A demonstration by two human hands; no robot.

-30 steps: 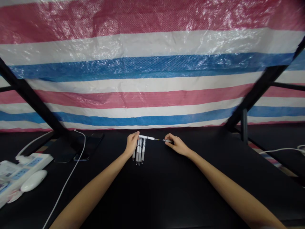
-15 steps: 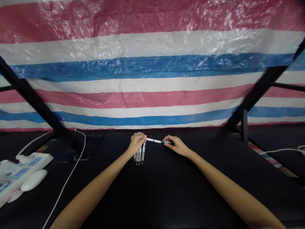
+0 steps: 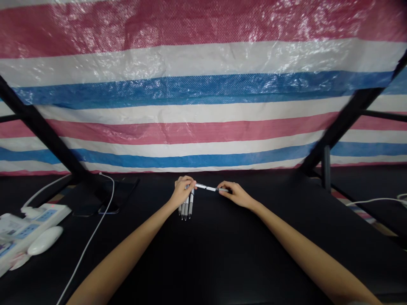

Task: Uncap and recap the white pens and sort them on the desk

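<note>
A white pen with a grey end lies nearly level between my two hands, over the black table. My left hand is closed, with the thumb and fingertips at the pen's white left end. Several more pens, white with grey ends, lie side by side beneath that hand, pointing toward me. Their upper ends are hidden by its fingers. My right hand pinches the grey right end of the level pen between thumb and fingers.
On the left of the black table are a white power strip, a white computer mouse and a long white cable. A dark flat device lies behind them. Striped plastic sheeting hangs behind, between black frame bars.
My left thumb and the pen's left end have edged slightly to the right. My right hand and the pens under my left hand look almost the same.
</note>
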